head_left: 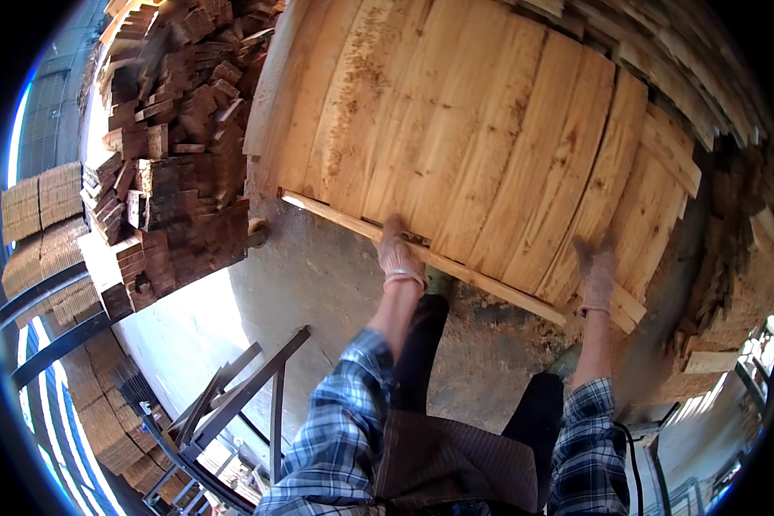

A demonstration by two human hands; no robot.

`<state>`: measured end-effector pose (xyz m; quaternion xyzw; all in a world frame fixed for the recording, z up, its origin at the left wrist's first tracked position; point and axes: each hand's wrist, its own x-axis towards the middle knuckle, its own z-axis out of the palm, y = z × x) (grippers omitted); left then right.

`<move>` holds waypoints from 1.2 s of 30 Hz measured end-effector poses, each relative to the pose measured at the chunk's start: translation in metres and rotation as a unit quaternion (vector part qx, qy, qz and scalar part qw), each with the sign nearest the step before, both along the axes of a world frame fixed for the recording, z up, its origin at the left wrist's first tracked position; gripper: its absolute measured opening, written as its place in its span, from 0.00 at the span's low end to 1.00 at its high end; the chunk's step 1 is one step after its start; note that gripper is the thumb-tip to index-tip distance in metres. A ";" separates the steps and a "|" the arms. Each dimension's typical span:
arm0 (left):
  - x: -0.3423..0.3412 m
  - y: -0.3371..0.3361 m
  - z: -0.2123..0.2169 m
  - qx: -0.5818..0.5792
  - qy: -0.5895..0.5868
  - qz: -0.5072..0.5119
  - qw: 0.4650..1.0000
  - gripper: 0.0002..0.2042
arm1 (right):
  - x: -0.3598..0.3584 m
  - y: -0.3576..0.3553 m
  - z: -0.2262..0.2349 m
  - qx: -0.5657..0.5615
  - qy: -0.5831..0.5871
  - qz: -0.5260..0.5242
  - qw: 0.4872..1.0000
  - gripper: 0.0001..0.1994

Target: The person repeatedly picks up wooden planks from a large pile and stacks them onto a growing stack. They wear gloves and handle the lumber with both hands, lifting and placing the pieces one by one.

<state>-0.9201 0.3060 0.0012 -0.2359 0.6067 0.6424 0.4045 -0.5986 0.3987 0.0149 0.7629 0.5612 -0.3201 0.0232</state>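
Honey-brown boards (456, 129), dark-speckled — plaid sleeves (340, 404), blue, black and white

Pale, knotty planks (456, 129) lie flat side by side, some slightly gapped; a thin wooden strip (335, 217) runs along their near ends.

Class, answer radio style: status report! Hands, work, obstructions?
Pink-gloved left hand on narrow pale wooden strip; pink-gloved right hand at flat yellowish wooden boards. Boards side by side. Brown wooden-block pile at left, apart from both hands.
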 end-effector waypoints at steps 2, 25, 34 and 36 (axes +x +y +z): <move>-0.007 -0.029 -0.020 0.055 0.035 -0.035 0.997 0.19 | 0.018 -0.007 -0.036 0.063 0.041 0.016 0.997 0.41; -0.110 -0.046 0.055 0.036 -0.036 0.027 0.998 0.18 | -0.171 -0.076 0.062 -0.085 0.228 0.450 0.859 0.46; -0.151 -0.010 0.076 0.077 0.028 0.005 0.997 0.24 | -0.294 -0.015 0.084 0.145 0.069 0.525 0.836 0.39; -0.138 -0.012 0.069 0.052 0.065 -0.093 0.992 0.26 | -0.304 -0.003 0.044 0.154 -0.004 0.520 0.840 0.36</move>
